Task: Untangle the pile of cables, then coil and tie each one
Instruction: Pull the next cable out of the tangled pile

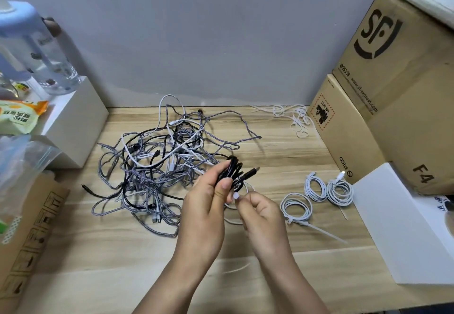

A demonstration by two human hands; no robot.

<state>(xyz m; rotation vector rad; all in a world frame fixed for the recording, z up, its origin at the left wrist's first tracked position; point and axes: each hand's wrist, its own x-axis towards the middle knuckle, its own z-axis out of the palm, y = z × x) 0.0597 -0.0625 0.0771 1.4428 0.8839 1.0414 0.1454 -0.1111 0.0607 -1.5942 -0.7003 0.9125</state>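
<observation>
Fingers of the left hand (208, 198) grip a coiled black cable (234, 170) just right of the tangled pile (157, 161); the right hand (260, 211) pinches a white tie (236, 196) beside it.

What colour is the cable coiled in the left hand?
Black, seen in the head view: coiled cable, left hand.

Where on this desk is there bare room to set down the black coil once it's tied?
Free: bare wood in front of the three tied white coils, and the near desk edge. Crowded: the tangled pile at left-centre, loose zip ties at back right.
</observation>
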